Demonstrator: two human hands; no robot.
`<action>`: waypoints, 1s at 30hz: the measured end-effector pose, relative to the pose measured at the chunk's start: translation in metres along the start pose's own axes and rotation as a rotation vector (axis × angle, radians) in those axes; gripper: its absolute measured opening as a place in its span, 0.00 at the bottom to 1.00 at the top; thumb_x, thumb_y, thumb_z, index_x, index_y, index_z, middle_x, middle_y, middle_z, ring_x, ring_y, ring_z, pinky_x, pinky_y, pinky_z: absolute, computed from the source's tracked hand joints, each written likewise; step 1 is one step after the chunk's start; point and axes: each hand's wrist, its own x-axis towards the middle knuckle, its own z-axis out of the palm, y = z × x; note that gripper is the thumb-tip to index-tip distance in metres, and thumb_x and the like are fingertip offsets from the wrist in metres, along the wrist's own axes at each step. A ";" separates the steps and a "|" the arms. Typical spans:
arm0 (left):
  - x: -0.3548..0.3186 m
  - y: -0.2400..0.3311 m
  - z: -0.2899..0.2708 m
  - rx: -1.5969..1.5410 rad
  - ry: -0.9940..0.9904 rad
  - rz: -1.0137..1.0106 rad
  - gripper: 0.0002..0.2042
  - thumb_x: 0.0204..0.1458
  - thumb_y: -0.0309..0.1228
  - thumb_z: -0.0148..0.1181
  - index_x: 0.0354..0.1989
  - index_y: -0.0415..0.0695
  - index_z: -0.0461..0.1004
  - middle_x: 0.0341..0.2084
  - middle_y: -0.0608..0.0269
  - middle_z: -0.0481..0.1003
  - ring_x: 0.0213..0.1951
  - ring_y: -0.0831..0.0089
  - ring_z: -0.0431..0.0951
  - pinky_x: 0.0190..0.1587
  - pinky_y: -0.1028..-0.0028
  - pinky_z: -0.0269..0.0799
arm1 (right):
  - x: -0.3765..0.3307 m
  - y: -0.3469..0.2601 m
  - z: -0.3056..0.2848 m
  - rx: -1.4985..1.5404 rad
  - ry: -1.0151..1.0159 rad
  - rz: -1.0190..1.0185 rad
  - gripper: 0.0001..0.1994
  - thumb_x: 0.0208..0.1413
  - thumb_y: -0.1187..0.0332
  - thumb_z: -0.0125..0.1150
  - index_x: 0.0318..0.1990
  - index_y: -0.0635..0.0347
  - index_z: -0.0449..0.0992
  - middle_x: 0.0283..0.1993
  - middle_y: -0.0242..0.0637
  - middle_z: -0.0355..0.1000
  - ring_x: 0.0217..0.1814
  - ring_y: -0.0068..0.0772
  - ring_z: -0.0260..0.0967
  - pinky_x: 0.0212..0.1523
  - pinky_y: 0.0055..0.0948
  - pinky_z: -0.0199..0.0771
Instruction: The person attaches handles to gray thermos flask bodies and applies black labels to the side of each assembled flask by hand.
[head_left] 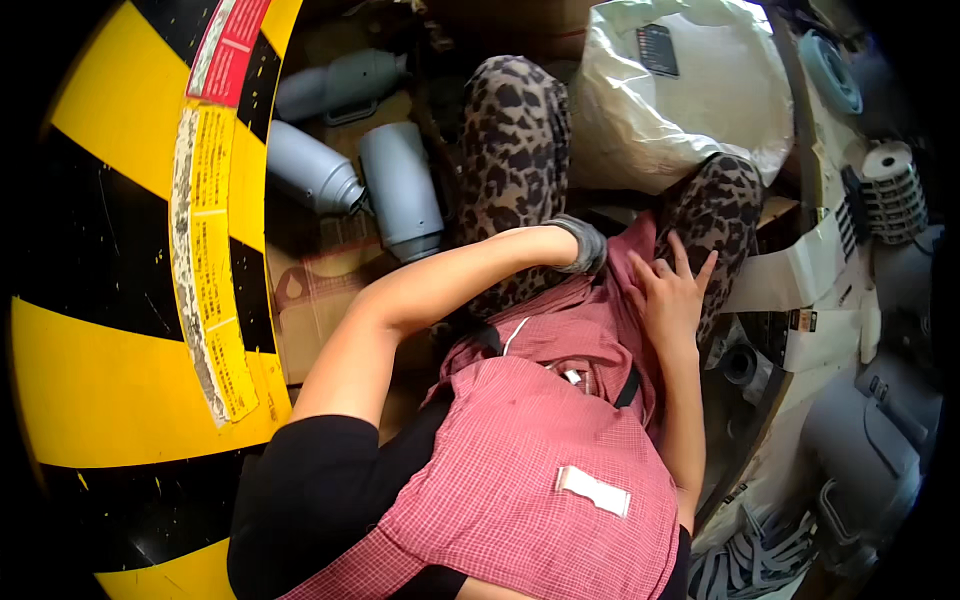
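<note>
Left grip (582,246): in a grey glove (587,243), fingers hidden by the apron (535,425); cannot tell whether it is clenched.
Right grip (672,296): bare, released, fingers spread by the apron's right edge.
Apron: pink, bunched between both grips.
Canisters (400,180): three, grey, far left, lying over cardboard (325,330).
Bag (680,120): white, far right, by the right knee (718,190).
Panel (110,390): striped, left.

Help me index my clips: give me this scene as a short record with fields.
Left hand: in a grey glove, by the pink apron; fingers hidden, grip unclear
Right hand: bare, fingers spread, at the apron's edge
Clothing: spotted trousers, black sleeve
Left side: three grey cylinders, cardboard, yellow-and-black panel
Ahead: white plastic bag
Right side: grey plastic parts
</note>
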 end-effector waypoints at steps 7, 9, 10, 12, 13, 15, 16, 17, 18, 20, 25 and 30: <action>-0.001 0.016 0.030 0.169 0.206 -0.332 0.15 0.55 0.35 0.59 0.47 0.44 0.82 0.46 0.45 0.82 0.48 0.49 0.84 0.43 0.54 0.80 | -0.014 0.023 -0.014 0.296 0.541 0.097 0.14 0.52 0.78 0.65 0.45 0.52 0.86 0.39 0.33 0.75 0.46 0.37 0.73 0.69 0.49 0.63; 0.010 0.029 0.048 0.291 0.141 -0.397 0.21 0.60 0.37 0.55 0.61 0.48 0.74 0.53 0.49 0.80 0.53 0.49 0.81 0.47 0.51 0.75 | -0.023 0.040 -0.033 0.258 0.614 0.382 0.12 0.56 0.79 0.64 0.46 0.58 0.85 0.43 0.37 0.76 0.48 0.41 0.73 0.61 0.44 0.66; 0.016 0.034 0.054 0.384 0.083 -0.407 0.23 0.60 0.37 0.54 0.64 0.49 0.72 0.54 0.51 0.80 0.54 0.50 0.81 0.49 0.51 0.73 | -0.027 0.046 -0.041 0.250 0.585 0.586 0.12 0.57 0.79 0.64 0.48 0.59 0.84 0.45 0.38 0.76 0.50 0.42 0.73 0.58 0.43 0.67; 0.031 0.035 0.047 0.300 0.032 -0.463 0.23 0.61 0.38 0.54 0.66 0.51 0.72 0.57 0.54 0.79 0.55 0.52 0.80 0.51 0.49 0.72 | -0.035 0.047 -0.047 0.121 0.654 0.467 0.13 0.58 0.78 0.64 0.50 0.60 0.83 0.49 0.40 0.75 0.53 0.45 0.72 0.58 0.43 0.67; 0.036 0.031 0.036 0.138 -0.016 -0.383 0.21 0.63 0.41 0.52 0.62 0.51 0.75 0.58 0.52 0.78 0.56 0.52 0.80 0.55 0.51 0.72 | -0.038 0.044 -0.045 0.083 0.686 0.478 0.13 0.58 0.77 0.64 0.51 0.61 0.83 0.50 0.41 0.74 0.54 0.46 0.71 0.58 0.43 0.67; 0.027 0.025 0.014 -0.214 0.095 -0.227 0.17 0.62 0.36 0.53 0.57 0.48 0.78 0.57 0.52 0.78 0.55 0.54 0.80 0.56 0.56 0.74 | -0.038 0.035 -0.035 0.167 0.585 0.290 0.18 0.61 0.70 0.66 0.59 0.57 0.79 0.61 0.43 0.71 0.64 0.49 0.66 0.65 0.45 0.64; 0.015 0.015 -0.003 -0.388 0.269 -0.146 0.15 0.59 0.29 0.57 0.55 0.45 0.77 0.54 0.54 0.79 0.53 0.56 0.81 0.53 0.61 0.75 | -0.037 0.028 -0.027 0.182 0.542 0.202 0.20 0.62 0.67 0.66 0.61 0.55 0.77 0.64 0.42 0.69 0.67 0.50 0.64 0.68 0.46 0.62; -0.012 0.017 -0.003 -0.593 0.609 -0.072 0.15 0.57 0.27 0.62 0.53 0.43 0.78 0.49 0.52 0.80 0.50 0.55 0.80 0.53 0.64 0.75 | -0.032 0.027 -0.020 0.164 0.490 0.231 0.22 0.62 0.65 0.66 0.64 0.53 0.75 0.67 0.42 0.66 0.70 0.51 0.61 0.69 0.47 0.60; -0.037 0.018 -0.008 -0.710 0.954 0.084 0.13 0.60 0.29 0.63 0.53 0.45 0.78 0.44 0.55 0.81 0.47 0.57 0.80 0.53 0.63 0.74 | -0.028 0.025 -0.012 0.106 0.333 0.284 0.24 0.62 0.63 0.66 0.66 0.50 0.73 0.71 0.42 0.63 0.73 0.51 0.58 0.71 0.49 0.58; -0.098 0.010 -0.012 -0.763 1.206 -0.003 0.15 0.62 0.33 0.65 0.57 0.46 0.78 0.45 0.65 0.80 0.38 0.79 0.78 0.39 0.78 0.74 | -0.020 0.026 0.000 0.148 0.408 0.292 0.26 0.62 0.62 0.67 0.68 0.47 0.72 0.75 0.41 0.57 0.76 0.53 0.53 0.74 0.50 0.55; -0.178 -0.058 0.006 -1.332 1.597 0.017 0.21 0.58 0.28 0.68 0.59 0.38 0.76 0.52 0.63 0.80 0.53 0.73 0.78 0.61 0.74 0.72 | -0.015 0.032 0.001 0.235 0.415 0.335 0.26 0.62 0.64 0.66 0.68 0.48 0.72 0.77 0.41 0.56 0.77 0.54 0.51 0.74 0.51 0.54; -0.152 -0.198 0.050 -1.028 1.448 -0.194 0.16 0.64 0.26 0.61 0.60 0.42 0.76 0.49 0.64 0.81 0.52 0.74 0.78 0.61 0.74 0.71 | -0.006 0.023 -0.031 0.096 0.437 0.338 0.22 0.59 0.71 0.66 0.62 0.54 0.75 0.72 0.42 0.62 0.76 0.53 0.54 0.73 0.50 0.56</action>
